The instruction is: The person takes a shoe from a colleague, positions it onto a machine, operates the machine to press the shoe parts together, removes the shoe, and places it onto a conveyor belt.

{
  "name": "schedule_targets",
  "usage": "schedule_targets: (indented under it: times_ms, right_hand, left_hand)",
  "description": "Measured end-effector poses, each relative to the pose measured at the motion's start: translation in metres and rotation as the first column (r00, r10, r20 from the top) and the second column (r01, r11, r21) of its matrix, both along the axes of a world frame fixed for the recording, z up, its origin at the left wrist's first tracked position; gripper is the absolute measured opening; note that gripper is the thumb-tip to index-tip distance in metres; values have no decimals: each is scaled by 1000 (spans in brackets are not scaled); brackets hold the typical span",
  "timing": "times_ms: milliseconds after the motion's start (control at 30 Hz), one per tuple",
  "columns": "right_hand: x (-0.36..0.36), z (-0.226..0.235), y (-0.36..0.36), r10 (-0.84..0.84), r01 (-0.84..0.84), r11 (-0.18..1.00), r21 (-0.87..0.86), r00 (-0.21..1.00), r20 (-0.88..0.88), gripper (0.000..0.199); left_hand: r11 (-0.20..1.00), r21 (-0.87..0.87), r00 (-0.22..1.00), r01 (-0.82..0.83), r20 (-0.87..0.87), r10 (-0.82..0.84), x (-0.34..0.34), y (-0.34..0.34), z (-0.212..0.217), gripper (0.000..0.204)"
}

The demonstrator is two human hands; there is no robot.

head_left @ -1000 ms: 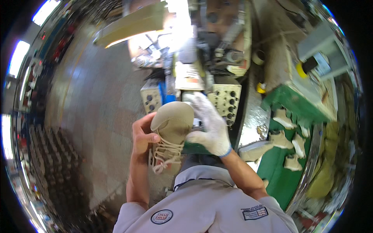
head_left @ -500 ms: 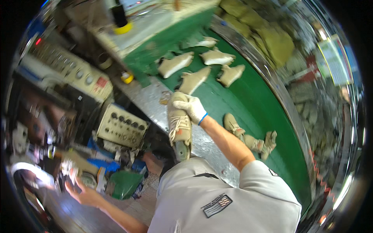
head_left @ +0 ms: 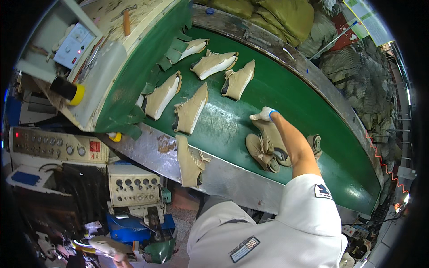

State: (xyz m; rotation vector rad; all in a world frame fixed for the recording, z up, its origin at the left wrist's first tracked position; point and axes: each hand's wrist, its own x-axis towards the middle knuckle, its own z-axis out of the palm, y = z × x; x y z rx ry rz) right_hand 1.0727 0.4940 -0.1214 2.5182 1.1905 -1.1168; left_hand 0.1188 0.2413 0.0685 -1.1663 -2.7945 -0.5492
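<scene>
My right hand (head_left: 264,114), in a white glove with a blue cuff, is closed on the toe end of a beige lace-up shoe (head_left: 274,134) over the green conveyor belt (head_left: 228,123). Close against that one stands another beige shoe (head_left: 259,152), and part of a further shoe (head_left: 314,145) shows beyond my forearm. At the lower left, my bare left hand (head_left: 121,258) grips the end of a beige shoe (head_left: 106,245) by the machine; its fingers are partly hidden. A beige lace-up shoe (head_left: 190,163) lies on its side on the metal ledge (head_left: 228,172).
Several beige shoes with white lower sides, one of them a shoe (head_left: 192,109), sit farther up the belt near a green housing (head_left: 129,76) with flaps. Control panels (head_left: 134,187) stand at left. A hammer (head_left: 126,22) lies on the housing, and sacks (head_left: 286,18) are piled beyond the belt.
My right hand has moved right, from the shoe near my body to one on the belt. That first shoe now lies on the ledge. My left hand, open before, now holds a shoe.
</scene>
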Motion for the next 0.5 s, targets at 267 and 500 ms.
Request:
schedule_targets:
  times_ms: [267, 500]
  right_hand:
    - [16, -132, 124, -586, 710, 581, 399, 704, -401, 91]
    - [-30, -115, 118, -257, 976, 211, 60, 114, -960, 58]
  left_hand:
    - [873, -487, 999, 34, 24, -26, 61, -7, 26, 39]
    - [910, -405, 993, 93, 102, -56, 84, -11, 14, 39]
